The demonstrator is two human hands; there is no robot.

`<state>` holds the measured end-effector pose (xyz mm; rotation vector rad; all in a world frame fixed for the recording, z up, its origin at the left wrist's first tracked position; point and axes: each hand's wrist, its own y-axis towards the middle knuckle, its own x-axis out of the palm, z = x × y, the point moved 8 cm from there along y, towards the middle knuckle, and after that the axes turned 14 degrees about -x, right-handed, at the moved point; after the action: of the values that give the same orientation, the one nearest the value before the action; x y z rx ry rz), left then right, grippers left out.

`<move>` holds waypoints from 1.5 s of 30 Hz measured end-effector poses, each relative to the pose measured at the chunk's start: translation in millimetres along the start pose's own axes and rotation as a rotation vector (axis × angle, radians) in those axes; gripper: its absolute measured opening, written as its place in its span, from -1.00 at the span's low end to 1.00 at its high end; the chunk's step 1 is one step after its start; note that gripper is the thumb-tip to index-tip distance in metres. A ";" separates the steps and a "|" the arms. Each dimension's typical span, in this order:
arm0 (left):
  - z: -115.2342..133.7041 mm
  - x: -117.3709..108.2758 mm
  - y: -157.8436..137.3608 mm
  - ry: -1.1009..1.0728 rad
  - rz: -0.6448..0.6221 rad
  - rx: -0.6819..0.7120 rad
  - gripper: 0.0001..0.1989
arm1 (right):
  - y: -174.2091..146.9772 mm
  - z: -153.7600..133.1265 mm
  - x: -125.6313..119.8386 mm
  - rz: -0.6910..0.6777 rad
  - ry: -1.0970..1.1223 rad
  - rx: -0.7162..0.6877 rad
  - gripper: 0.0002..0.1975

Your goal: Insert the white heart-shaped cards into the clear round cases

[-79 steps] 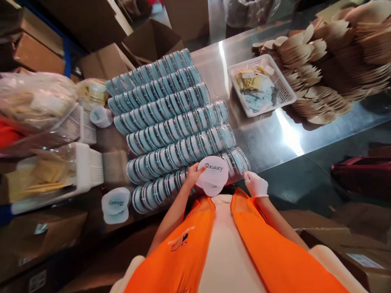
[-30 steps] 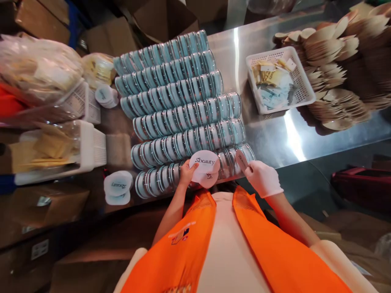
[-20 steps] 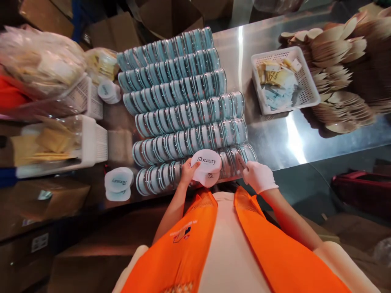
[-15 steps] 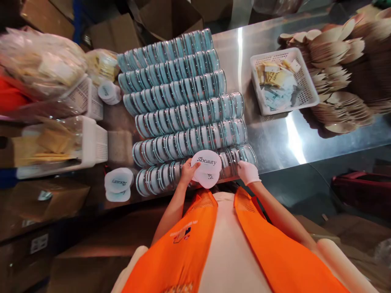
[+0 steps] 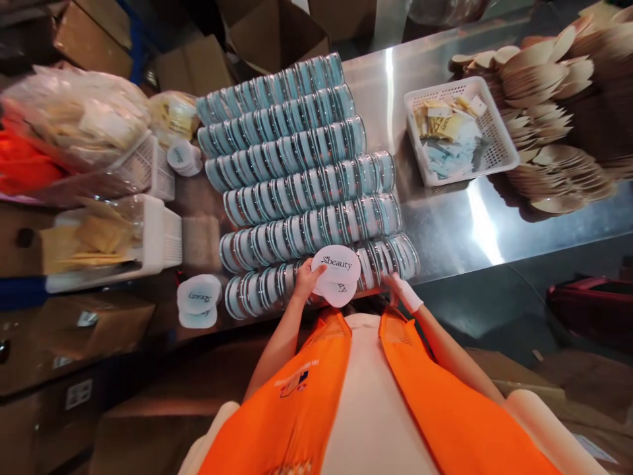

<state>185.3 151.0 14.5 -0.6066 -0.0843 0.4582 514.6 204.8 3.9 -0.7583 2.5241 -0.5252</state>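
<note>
My left hand (image 5: 307,280) is closed on a small stack of round white labels (image 5: 338,263) printed "Sbeauty", thumb on top. The stack is held over the front row of round clear-sided containers (image 5: 262,290), hiding part of it. My right hand (image 5: 404,293), in a white glove that seems to leave the fingertips bare, is at the near side of that row's right end. Its fingers look stretched out and nothing shows in them; whether they touch the containers I cannot tell. Several more rows of containers (image 5: 309,178) lie behind, on their sides.
More round labels (image 5: 198,295) lie at the table's left front. White baskets (image 5: 173,237) with packets and bags stand left. A white basket (image 5: 504,158) of small sachets sits on the metal table (image 5: 435,231), beside stacked wooden spoons (image 5: 558,171). Cardboard boxes (image 5: 188,66) are behind.
My right hand has come off the top of the front row and moved slightly down towards my body, its fingers lengthening out. The left hand keeps the labels in nearly the same place.
</note>
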 end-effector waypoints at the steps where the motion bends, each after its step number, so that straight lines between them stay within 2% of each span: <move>1: 0.8 -0.3 0.0 -0.004 0.002 -0.001 -0.50 | -3.0 -5.4 -5.3 0.023 -0.087 0.008 -0.57; 4: 4.2 -0.8 -0.1 -0.025 -0.009 -0.021 -0.45 | -12.6 -42.7 -20.1 0.213 -0.408 -0.084 -0.64; 6: 6.6 1.1 -0.5 -0.017 -0.049 -0.056 -0.42 | -13.8 -76.4 -15.5 0.285 -0.492 -0.212 -0.63; 9: 10.2 7.9 -3.0 0.043 -0.159 -0.117 -0.38 | -1.3 -115.2 8.0 0.186 -0.378 -0.371 -0.57; 11: 12.3 12.0 -6.5 0.101 -0.244 -0.147 -0.36 | 7.6 -128.7 18.1 0.116 -0.331 -0.407 -0.71; 14: 15.1 11.7 -14.2 0.203 -0.362 -0.154 -0.37 | 11.3 -124.0 11.2 0.152 -0.266 -0.328 -0.82; 18: 20.2 -1.9 -21.5 0.295 -0.426 -0.098 -0.40 | 2.2 -101.3 -3.6 0.251 -0.199 -0.240 -0.83; 23: 23.3 -7.9 -16.7 0.293 -0.464 -0.070 -0.43 | 4.0 -90.5 26.9 0.200 -0.098 -0.208 -0.83; 26: 22.4 -8.4 -13.0 0.277 -0.495 -0.074 -0.46 | 4.4 -88.9 32.2 0.289 -0.092 -0.166 -0.83; 28: 19.9 -14.7 -11.3 0.250 -0.484 -0.089 -0.46 | -3.7 -88.6 16.8 0.414 -0.093 -0.176 -0.79; 31: 14.4 -32.3 -8.8 0.186 -0.407 -0.116 -0.47 | -31.6 -91.0 -23.4 0.611 -0.197 -0.222 -0.72; 34: 10.6 -53.0 -3.7 0.100 -0.268 -0.130 -0.46 | -62.1 -102.4 -49.1 0.653 -0.432 -0.255 -0.72; 38: 12.1 -68.5 4.9 -0.009 -0.134 -0.118 -0.43 | -81.6 -133.6 -39.3 0.526 -0.734 -0.343 -0.75; 42: 14.0 -69.0 11.1 -0.040 -0.119 -0.102 -0.44 | -82.1 -161.5 -24.6 0.524 -0.911 -0.376 -0.75; 45: 11.7 -67.4 13.5 -0.022 -0.129 -0.108 -0.44 | -70.5 -169.1 -21.3 0.472 -0.933 -0.339 -0.76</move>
<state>117.2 137.5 20.3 -0.6979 -0.1691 0.3369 472.5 200.7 183.4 -0.3482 1.7947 0.3660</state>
